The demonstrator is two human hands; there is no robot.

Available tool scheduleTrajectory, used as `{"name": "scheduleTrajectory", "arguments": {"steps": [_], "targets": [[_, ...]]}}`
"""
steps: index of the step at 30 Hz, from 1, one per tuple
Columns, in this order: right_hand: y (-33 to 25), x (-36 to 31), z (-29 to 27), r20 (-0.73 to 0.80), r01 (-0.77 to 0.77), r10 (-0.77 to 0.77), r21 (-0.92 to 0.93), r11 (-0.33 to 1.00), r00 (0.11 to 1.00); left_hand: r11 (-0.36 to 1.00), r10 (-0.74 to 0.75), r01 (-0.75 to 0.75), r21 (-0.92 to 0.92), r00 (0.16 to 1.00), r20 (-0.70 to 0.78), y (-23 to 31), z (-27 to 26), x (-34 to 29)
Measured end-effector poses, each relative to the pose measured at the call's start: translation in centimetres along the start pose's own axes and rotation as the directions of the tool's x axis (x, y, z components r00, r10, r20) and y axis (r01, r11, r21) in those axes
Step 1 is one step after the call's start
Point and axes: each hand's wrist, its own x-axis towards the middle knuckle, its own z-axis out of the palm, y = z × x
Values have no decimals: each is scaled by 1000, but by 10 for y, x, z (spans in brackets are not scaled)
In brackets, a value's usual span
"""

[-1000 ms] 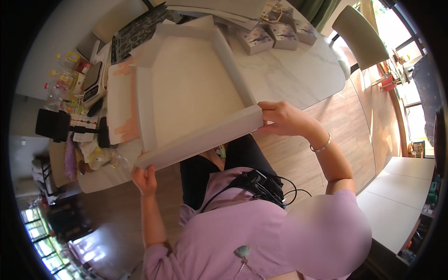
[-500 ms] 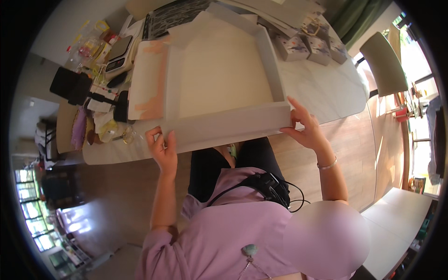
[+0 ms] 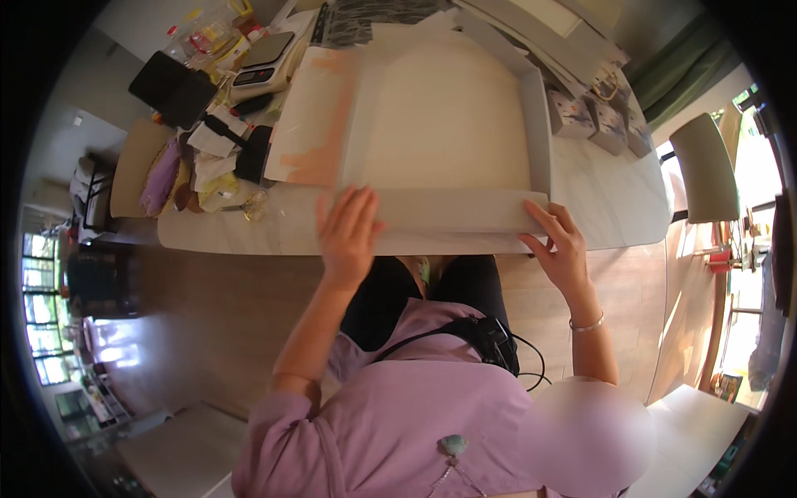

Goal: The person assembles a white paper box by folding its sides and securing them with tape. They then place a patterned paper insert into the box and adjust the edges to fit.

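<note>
A large pale grey-white cardboard tray [image 3: 457,212] with upright walls lies on the marble-look table, its front wall along the near edge. My left hand [image 3: 349,241], slightly blurred, rests with fingers stretched over the front wall's left end. At the right front corner, my right hand [image 3: 562,247] pinches the wall between thumb and fingers. Beside the left wall lies a white sheet [image 3: 309,124] with peach-coloured patches along one side.
A black stand [image 3: 249,153], a kitchen scale [image 3: 261,70] and assorted small items crowd the table's left. Small patterned boxes [image 3: 573,116] and stacked card [image 3: 548,41] sit at the far right. A chair [image 3: 706,170] stands beyond the table's right end.
My left hand has gone from curled at the front left corner to flat over the front wall. The right hand stays at its corner. The view has shifted, and the front wall appears more level.
</note>
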Motion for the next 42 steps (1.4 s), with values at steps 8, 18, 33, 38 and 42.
{"name": "scheduleTrajectory", "arguments": {"steps": [8, 18, 33, 38, 42], "targets": [[-8, -4, 0, 42, -46, 62, -316, 948, 997, 996, 85, -86, -21, 996, -37, 23, 21, 15], [-42, 31, 35, 288, 380, -264, -504, 776, 920, 986, 152, -155, -55, 987, -51, 34, 33, 23], [-54, 66, 58, 308, 436, -333, -378, 817, 891, 761, 60, 31, -649, 991, 118, -74, 0, 20], [-55, 72, 50, 386, 437, -304, -327, 838, 871, 751, 171, -129, -647, 985, 3, -76, 5, 27], [-59, 73, 40, 471, 369, -195, -313, 875, 860, 764, 305, -250, -595, 952, -9, -74, 0, 38]]}}
